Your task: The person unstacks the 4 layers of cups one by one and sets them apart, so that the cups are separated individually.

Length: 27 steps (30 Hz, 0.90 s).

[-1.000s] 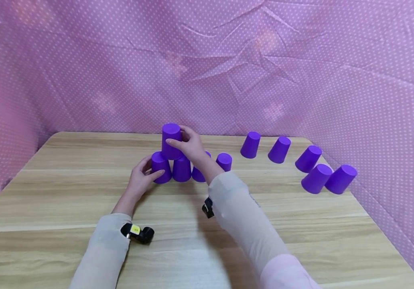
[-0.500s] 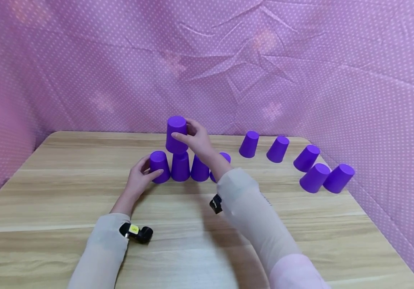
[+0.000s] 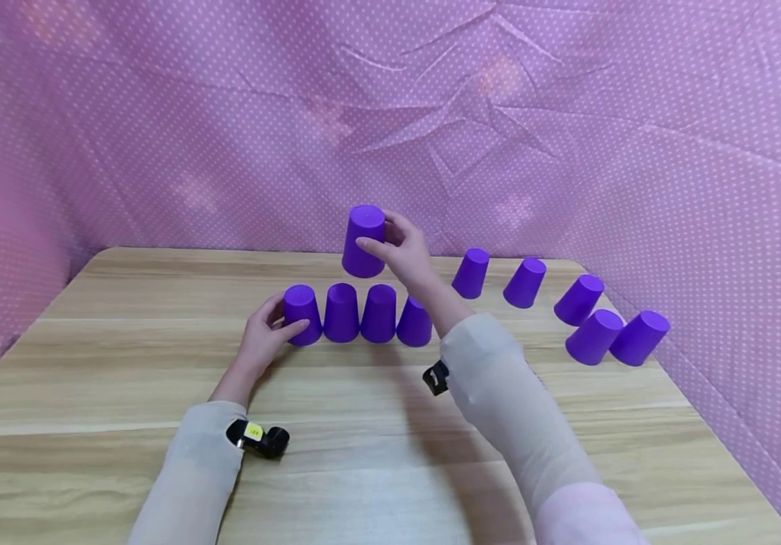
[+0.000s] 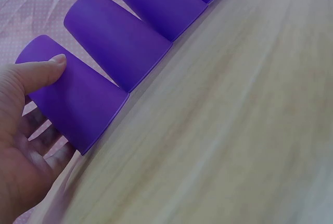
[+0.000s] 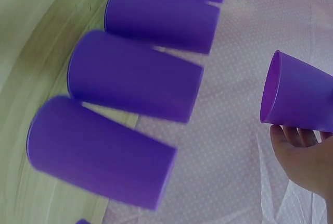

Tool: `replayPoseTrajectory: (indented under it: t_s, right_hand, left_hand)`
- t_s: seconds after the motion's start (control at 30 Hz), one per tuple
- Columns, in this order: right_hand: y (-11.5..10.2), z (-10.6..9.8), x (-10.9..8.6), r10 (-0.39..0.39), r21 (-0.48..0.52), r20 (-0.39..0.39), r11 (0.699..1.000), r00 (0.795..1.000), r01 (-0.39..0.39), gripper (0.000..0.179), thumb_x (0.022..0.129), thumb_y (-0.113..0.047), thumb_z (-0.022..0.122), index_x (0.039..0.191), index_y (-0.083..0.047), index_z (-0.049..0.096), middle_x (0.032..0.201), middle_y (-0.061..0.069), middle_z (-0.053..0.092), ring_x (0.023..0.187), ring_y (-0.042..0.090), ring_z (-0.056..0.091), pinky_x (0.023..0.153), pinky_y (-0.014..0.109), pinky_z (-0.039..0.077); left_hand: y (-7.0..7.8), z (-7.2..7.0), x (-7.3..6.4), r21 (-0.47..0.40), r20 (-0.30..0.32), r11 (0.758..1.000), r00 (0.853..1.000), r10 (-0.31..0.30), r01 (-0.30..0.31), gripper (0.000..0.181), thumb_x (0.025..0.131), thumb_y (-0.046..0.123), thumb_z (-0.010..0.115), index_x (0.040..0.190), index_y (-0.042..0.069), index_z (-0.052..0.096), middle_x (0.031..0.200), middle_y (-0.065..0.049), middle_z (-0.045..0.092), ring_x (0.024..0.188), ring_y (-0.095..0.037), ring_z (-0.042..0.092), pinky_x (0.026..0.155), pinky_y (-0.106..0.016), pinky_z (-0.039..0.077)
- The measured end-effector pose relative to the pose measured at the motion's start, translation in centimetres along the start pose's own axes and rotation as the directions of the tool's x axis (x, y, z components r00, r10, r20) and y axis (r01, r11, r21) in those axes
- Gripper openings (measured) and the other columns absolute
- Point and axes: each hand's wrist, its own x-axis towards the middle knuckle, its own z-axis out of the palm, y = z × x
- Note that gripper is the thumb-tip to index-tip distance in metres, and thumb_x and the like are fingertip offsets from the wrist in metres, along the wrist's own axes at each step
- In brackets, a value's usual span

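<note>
Several purple cups stand upside down in a side-by-side row on the wooden table. My left hand (image 3: 264, 341) holds the leftmost cup (image 3: 303, 316) of that row, thumb on its near side and fingers behind, as the left wrist view also shows. Above the row, my right hand (image 3: 404, 246) grips another upside-down purple cup (image 3: 362, 244) by its side. In the right wrist view this raised cup (image 5: 302, 94) is apart from the row, its open rim facing the table. Below it stand two middle cups (image 3: 378, 314); the right forearm partly covers the row's rightmost cup (image 3: 414, 324).
To the right, more upside-down purple cups stand apart, among them one at the back (image 3: 471, 274) and a close pair with a front cup (image 3: 595, 337) near the table's right edge. A pink dotted curtain (image 3: 390, 121) hangs behind the table (image 3: 336, 454).
My right hand has lifted its cup off the left end of the row and carried it up and to the right. The left hand has stayed on the leftmost cup.
</note>
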Motion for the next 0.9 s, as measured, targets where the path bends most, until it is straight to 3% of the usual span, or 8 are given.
replayPoseTrajectory:
  t_s: [0.03,0.27,0.43,0.9]
  right_hand:
    - [-0.1,-0.3,0.0,-0.001,-0.013,-0.011,1.000,1.000,0.001,0.052,0.074,-0.008,0.068,0.120,-0.003,0.047,0.109,0.011,0.055,0.098,0.018,0.051,0.085,0.024,0.041]
    - [0.0,-2.6,-0.3,-0.021,-0.036,-0.073,0.999,0.997,0.018,0.050,0.074,-0.008,0.067,0.119,-0.002,0.047,0.108,0.013,0.055,0.098,0.020,0.051,0.085,0.024,0.041]
    - [0.2,-4.3,-0.6,-0.026,-0.036,-0.094,0.999,0.995,0.023,0.050,0.074,-0.007,0.067,0.120,-0.001,0.047,0.109,0.014,0.054,0.099,0.021,0.049,0.086,0.025,0.040]
    - [1.2,-8.8,-1.9,-0.014,-0.051,-0.175,0.999,0.984,0.005,0.052,0.076,-0.007,0.065,0.123,0.000,0.043,0.111,0.018,0.052,0.100,0.023,0.049,0.087,0.030,0.041]
  left_hand:
    - [-0.4,-0.1,0.2,-0.002,0.001,1.000,1.000,0.001,-0.001,0.064,0.076,0.005,0.065,0.131,0.000,0.032,0.124,-0.024,0.039,0.114,-0.031,0.036,0.097,-0.037,0.030]
    - [0.5,-0.1,-0.3,-0.008,0.000,1.000,1.000,-0.006,0.006,0.062,0.076,0.002,0.063,0.130,-0.003,0.033,0.124,-0.025,0.039,0.115,-0.032,0.035,0.097,-0.038,0.029]
    - [-0.6,-0.1,0.3,-0.007,-0.001,1.000,1.000,0.004,-0.004,0.063,0.076,0.006,0.065,0.130,0.001,0.033,0.125,-0.023,0.039,0.115,-0.030,0.036,0.097,-0.036,0.030]
    - [-0.5,-0.1,0.2,0.012,-0.003,1.000,1.000,0.003,-0.003,0.063,0.076,0.008,0.066,0.130,0.000,0.034,0.125,-0.021,0.040,0.114,-0.030,0.037,0.096,-0.036,0.031]
